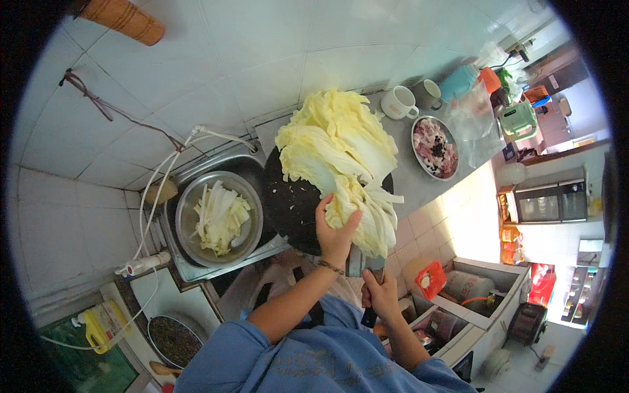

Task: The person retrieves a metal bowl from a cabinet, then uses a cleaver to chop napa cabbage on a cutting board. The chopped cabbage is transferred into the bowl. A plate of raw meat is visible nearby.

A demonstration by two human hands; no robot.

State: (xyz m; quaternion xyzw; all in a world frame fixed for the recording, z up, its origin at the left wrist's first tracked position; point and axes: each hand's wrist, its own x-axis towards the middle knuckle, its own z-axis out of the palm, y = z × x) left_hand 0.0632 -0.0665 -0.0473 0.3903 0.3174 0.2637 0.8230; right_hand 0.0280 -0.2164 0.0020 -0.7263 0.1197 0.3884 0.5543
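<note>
My left hand (336, 236) grips a bunch of napa cabbage leaves (363, 213), thumb spread along the near side, its other fingers partly hidden. The bunch lies over the right part of a round dark chopping board (288, 213). More large yellow-white cabbage leaves (334, 131) are piled behind it, reaching past the board's far edge. My right hand (382, 298) is closed round the handle of a cleaver (356, 263). Its blade is just below the near end of the bunch, partly hidden by my left hand; whether it touches the leaves I cannot tell.
Left of the board, a metal bowl (254, 196) of cut cabbage (223, 219) sits in the sink (173, 223). A plate (451, 171) of sliced meat with dark bits is on the grey counter (419, 193). Two mugs (398, 103) stand near the wall.
</note>
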